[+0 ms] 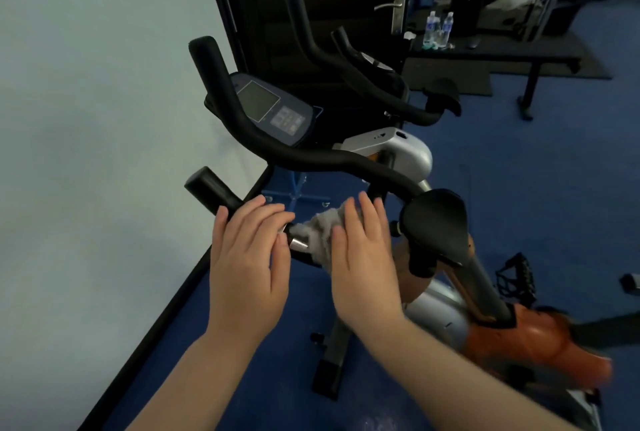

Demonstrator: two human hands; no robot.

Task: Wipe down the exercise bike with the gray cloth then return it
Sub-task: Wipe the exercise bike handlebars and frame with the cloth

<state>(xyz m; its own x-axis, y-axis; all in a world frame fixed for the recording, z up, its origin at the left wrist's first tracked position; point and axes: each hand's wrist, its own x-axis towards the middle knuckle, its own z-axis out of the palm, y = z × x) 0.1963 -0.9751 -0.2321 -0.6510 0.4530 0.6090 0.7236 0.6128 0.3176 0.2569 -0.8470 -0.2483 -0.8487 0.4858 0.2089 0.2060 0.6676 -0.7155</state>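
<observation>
the gray cloth (320,234) sits bunched on the near handlebar (221,196) of the exercise bike (398,153), about the middle of my view, wrapped over a shiny metal patch of the bar. at nine o'clock from it my left hand (247,257) lies over the black grip, fingers fairly straight and draped across the bar, thumb tucked by the metal part; i cannot tell whether they close underneath. at three o'clock of the cloth my right hand (363,257) presses down on it, fingers straight and together, the cloth poking out beneath them. at twelve o'clock the console (273,108) faces me behind the curved upper bar. further right, at two o'clock, the black saddle (434,226) stands just beside my right hand. far off at one o'clock two water bottles (438,28) stand on a bench (502,59).
</observation>
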